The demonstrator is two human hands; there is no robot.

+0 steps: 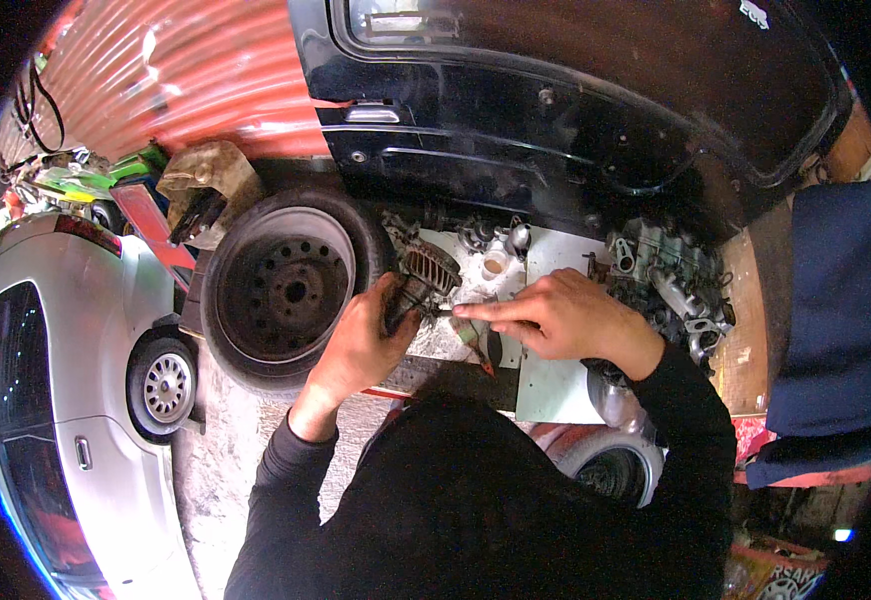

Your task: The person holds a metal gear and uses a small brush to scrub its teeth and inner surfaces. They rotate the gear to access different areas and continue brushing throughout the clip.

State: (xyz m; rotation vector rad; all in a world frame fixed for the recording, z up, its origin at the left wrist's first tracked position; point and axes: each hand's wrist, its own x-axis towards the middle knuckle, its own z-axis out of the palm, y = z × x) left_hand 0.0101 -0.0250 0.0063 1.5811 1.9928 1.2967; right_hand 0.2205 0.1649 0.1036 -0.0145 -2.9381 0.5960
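Observation:
My left hand [361, 345] is wrapped round a worn alternator [430, 272] with a slotted metal housing, holding it over the workbench. My right hand [566, 318] comes in from the other side, index finger stretched out and the other fingers bent. Its fingertip reaches a small dark end of the alternator by my left thumb; whether it touches is hard to tell. Nothing shows in the right hand. Below its fingers lie a small orange-tipped item [486, 366] and a dark oval piece [495, 348], both too small to name.
A tyre on a steel rim [296, 290] stands at the left. Metal engine parts [671, 275] crowd the bench's right, and a pale metal part [496, 262] sits behind my hands. A dark vehicle panel [556, 120] rises at the back. Beyond the left side is a silver car [106, 450].

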